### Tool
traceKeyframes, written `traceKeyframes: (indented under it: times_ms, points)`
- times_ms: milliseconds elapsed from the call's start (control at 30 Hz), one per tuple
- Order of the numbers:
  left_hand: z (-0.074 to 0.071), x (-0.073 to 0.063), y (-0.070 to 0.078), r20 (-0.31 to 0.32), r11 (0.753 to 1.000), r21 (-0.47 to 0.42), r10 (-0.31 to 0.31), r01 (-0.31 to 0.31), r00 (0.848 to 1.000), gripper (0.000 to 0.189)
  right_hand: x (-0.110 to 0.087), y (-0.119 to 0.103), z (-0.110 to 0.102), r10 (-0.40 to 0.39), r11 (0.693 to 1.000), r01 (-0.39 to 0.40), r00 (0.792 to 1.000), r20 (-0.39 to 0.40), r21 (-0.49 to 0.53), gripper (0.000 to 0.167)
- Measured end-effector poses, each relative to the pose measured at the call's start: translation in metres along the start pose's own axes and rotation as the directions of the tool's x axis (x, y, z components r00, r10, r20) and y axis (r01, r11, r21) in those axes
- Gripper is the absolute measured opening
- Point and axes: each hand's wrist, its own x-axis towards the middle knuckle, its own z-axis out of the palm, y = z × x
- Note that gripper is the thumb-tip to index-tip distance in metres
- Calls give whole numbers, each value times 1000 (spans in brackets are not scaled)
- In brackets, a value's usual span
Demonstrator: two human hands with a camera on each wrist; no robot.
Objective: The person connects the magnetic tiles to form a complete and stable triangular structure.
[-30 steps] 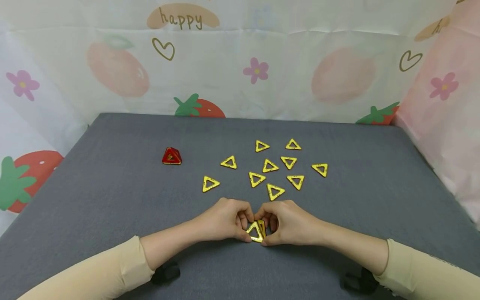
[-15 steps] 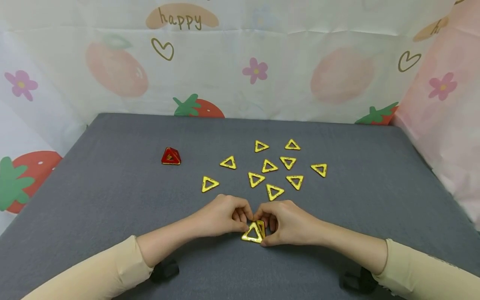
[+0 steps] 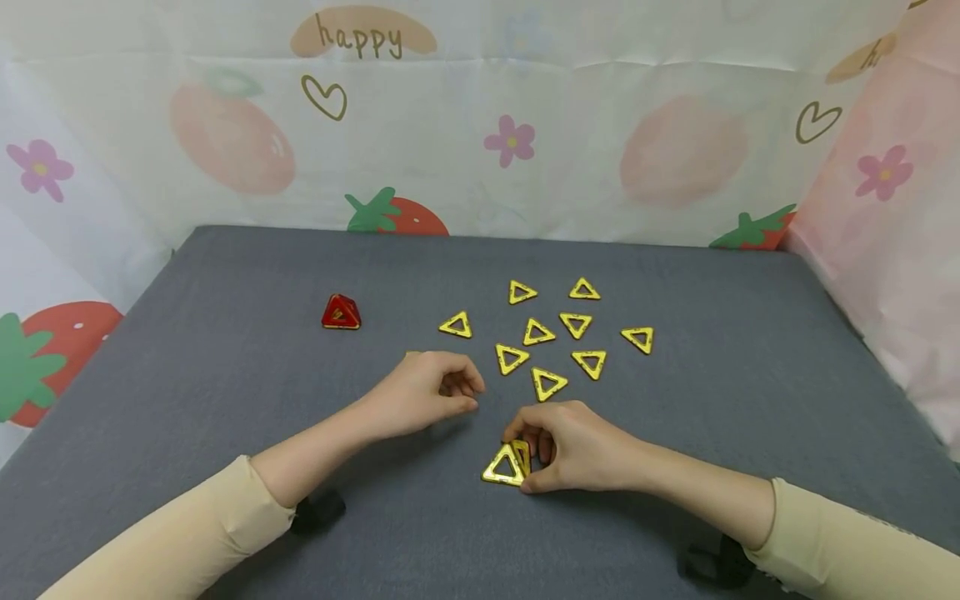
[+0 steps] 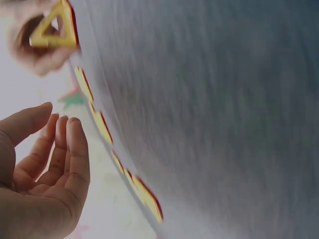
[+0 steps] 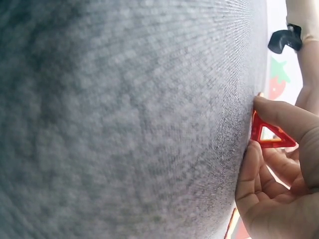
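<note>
Two yellow triangular magnetic tiles stand leaning together near the table's front, the front tile [image 3: 504, 479] facing the head camera. My right hand [image 3: 588, 446] pinches them at the right side between thumb and fingers. A tile's red side [image 5: 258, 132] shows between that thumb and fingers in the right wrist view. My left hand [image 3: 416, 396] hovers over the cloth, up and left of the pair, holding nothing. Its fingers [image 4: 77, 149] are loosely bent, the thumb apart from them. Behind this hand a flat yellow tile is almost wholly hidden.
Several flat yellow triangular tiles, among them a near one [image 3: 551, 394], lie scattered beyond the hands on the grey cloth [image 3: 225, 400]. A small red pyramid [image 3: 341, 312] stands at the back left. A printed curtain [image 3: 570, 200] closes off the back and sides.
My left hand has let go of the front tile and moved up and left. The tile pair stays standing in my right hand, which has hardly moved.
</note>
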Motion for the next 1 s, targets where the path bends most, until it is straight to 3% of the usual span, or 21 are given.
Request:
traceKeyframes:
  times_ms: [200, 367, 633, 800, 1000]
  points:
    - [-21, 3, -12, -97, 999, 26, -43, 46, 994, 14, 0, 0, 0, -11, 1000, 11, 1000, -6, 1, 41]
    - [-34, 3, -21, -129, 996, 26, -78, 82, 989, 17, 0, 0, 0, -13, 1000, 13, 1000, -4, 5, 41]
    - [-48, 3, -41, -108, 987, 45, -148, 153, 983, 26, 0, 0, -1, -9, 1000, 9, 1000, 8, 11, 42]
    - [-50, 4, -53, -47, 976, 57, -210, 212, 977, 38, 0, 0, -1, -17, 1000, 17, 1000, 10, 10, 42]
    - [-49, 4, -60, -4, 974, 101, -205, 204, 979, 46, -1, 1, -1, -23, 1000, 23, 1000, 11, 8, 42]
